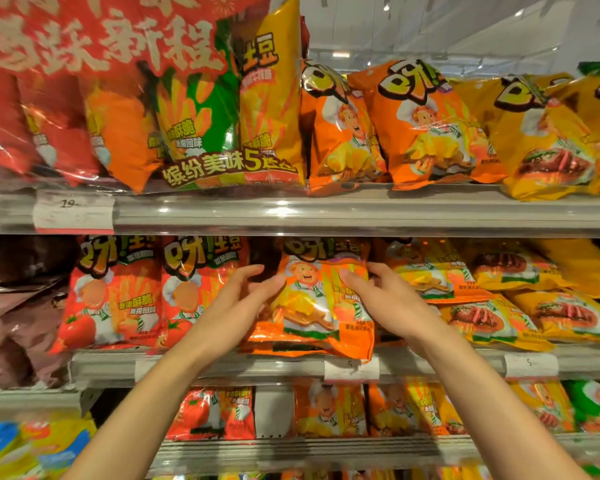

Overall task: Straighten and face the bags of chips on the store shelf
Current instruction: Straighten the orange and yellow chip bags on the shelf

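Nearest the camera, your two bare forearms reached up from the bottom of the view toward the middle shelf (243, 367). Your left hand (238, 299) lay against the left edge of the glossy orange chip bag with the cartoon chef (321, 306), fingers nearly straight and spread, thumb over its front. Your right hand (383, 299) cupped the bag's right edge, thumb on its face and fingers tucked behind; that grip was loosely closed round the bag, the left flatter, more a press than a clasp. The bag stood at the shelf's front lip, face out, its base just overhanging the rail above a small white price tag (352, 368).

Just left of it, the two red tomato-flavour chip bags (153, 292) stood upright and faced forward, so that stretch looked finished. Just right, the yellow and orange chip bags showing grilled meat (492, 306) lay tipped back and overlapping in a loose heap; I judged those were what remained on this shelf.

Farther up, on the top shelf, the large clear multipack of mixed chip bags (146, 109) leaned forward, and the orange and yellow chip bags (430, 129) beside it tilted unevenly. By my reckoning the job was only partly done, with one bag in hand and the right side and upper row left.
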Demonstrator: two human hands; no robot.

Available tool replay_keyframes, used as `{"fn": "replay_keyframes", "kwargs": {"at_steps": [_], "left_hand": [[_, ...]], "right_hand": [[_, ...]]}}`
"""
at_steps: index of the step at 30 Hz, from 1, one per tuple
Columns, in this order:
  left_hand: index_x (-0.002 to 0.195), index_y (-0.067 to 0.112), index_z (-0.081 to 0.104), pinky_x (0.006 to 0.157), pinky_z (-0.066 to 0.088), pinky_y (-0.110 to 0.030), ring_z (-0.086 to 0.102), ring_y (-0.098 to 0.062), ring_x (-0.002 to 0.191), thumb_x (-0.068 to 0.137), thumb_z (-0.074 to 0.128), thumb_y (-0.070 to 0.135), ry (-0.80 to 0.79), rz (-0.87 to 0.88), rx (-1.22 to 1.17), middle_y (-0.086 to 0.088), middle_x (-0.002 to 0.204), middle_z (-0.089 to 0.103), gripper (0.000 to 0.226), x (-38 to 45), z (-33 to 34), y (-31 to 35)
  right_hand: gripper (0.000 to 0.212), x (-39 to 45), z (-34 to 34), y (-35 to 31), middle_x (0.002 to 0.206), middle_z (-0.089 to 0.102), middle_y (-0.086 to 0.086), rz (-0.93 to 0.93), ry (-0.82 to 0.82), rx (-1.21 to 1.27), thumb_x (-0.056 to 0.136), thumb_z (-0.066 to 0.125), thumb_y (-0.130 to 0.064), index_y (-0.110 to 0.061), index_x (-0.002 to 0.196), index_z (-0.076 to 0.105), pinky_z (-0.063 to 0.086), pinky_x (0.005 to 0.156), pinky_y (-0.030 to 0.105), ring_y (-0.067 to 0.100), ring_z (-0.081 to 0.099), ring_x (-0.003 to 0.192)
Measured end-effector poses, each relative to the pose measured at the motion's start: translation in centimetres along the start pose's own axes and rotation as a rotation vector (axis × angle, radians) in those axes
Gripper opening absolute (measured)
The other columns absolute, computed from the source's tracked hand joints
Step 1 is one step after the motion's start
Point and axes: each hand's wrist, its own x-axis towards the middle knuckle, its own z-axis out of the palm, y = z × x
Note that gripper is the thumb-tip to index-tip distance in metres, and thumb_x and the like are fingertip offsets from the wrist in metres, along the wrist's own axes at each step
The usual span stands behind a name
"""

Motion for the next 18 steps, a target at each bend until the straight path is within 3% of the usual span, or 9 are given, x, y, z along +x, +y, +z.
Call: {"fn": "replay_keyframes", "kwargs": {"at_steps": [2, 5, 6, 9, 10, 13, 18], "left_hand": [[0.144, 0.03, 0.045, 0.1, 0.046, -0.035, 0.063, -0.01, 0.107, 0.071, 0.058, 0.085, 0.005, -0.058, 0.027, 0.008, 0.12, 0.065, 0.092, 0.9, 0.3, 0.1], [0.143, 0.029, 0.049, 0.11, 0.039, -0.039, 0.055, -0.013, 0.124, 0.066, 0.052, 0.092, -0.011, -0.095, 0.092, 0.009, 0.137, 0.058, 0.099, 1.7, 0.6, 0.1], [0.141, 0.029, 0.051, 0.111, 0.039, -0.041, 0.055, -0.014, 0.125, 0.063, 0.052, 0.094, -0.009, -0.092, 0.1, 0.008, 0.137, 0.059, 0.101, 1.7, 0.6, 0.0], [0.137, 0.031, 0.052, 0.109, 0.042, -0.043, 0.058, -0.014, 0.122, 0.061, 0.061, 0.09, 0.041, -0.06, 0.031, 0.006, 0.132, 0.062, 0.096, 1.1, 0.6, -0.5], [0.137, 0.033, 0.05, 0.109, 0.043, -0.042, 0.059, -0.014, 0.122, 0.062, 0.065, 0.085, 0.071, -0.05, -0.014, 0.007, 0.131, 0.063, 0.093, 0.7, 0.4, -0.6], [0.139, 0.035, 0.047, 0.107, 0.044, -0.041, 0.059, -0.016, 0.12, 0.063, 0.071, 0.077, 0.161, -0.035, -0.069, 0.005, 0.13, 0.062, 0.089, -0.6, -0.5, -1.0], [0.135, 0.034, 0.05, 0.098, 0.046, -0.029, 0.056, -0.009, 0.122, 0.072, 0.074, 0.066, 0.297, -0.001, -0.093, 0.012, 0.132, 0.058, 0.075, -2.2, -3.8, -2.2]], "right_hand": [[0.068, -0.9, 0.1, 0.3, 0.109, 0.072, -0.008, -0.031, -0.024, 0.081, 0.091, 0.061, -0.057, -0.021, 0.146, 0.041, 0.057, 0.091, 0.036, 0.01, 0.071, 0.096], [0.087, -2.1, 0.4, 0.3, 0.124, 0.066, -0.009, -0.051, -0.064, 0.089, 0.08, 0.065, -0.068, -0.029, 0.151, 0.033, 0.054, 0.098, 0.042, 0.011, 0.068, 0.109], [0.084, -2.4, 0.6, 0.2, 0.125, 0.066, -0.01, -0.065, -0.069, 0.088, 0.081, 0.065, -0.066, -0.031, 0.15, 0.034, 0.054, 0.098, 0.041, 0.01, 0.068, 0.108], [0.042, -3.4, 1.1, -0.6, 0.106, 0.07, -0.018, -0.111, -0.106, 0.109, 0.094, 0.065, -0.043, -0.036, 0.131, 0.047, 0.059, 0.088, 0.032, 0.0, 0.071, 0.089], [0.036, -3.6, 1.4, -0.8, 0.102, 0.07, -0.02, -0.121, -0.119, 0.098, 0.095, 0.064, -0.04, -0.037, 0.127, 0.047, 0.059, 0.087, 0.03, -0.002, 0.071, 0.087], [0.042, -4.0, 2.9, -1.7, 0.103, 0.071, -0.02, -0.152, -0.139, 0.092, 0.095, 0.065, -0.038, -0.032, 0.133, 0.048, 0.058, 0.088, 0.027, -0.004, 0.07, 0.089], [0.056, -3.4, 6.3, -2.7, 0.115, 0.071, -0.015, -0.23, -0.226, 0.031, 0.092, 0.061, -0.055, -0.034, 0.142, 0.047, 0.055, 0.097, 0.039, 0.004, 0.07, 0.098]]}}
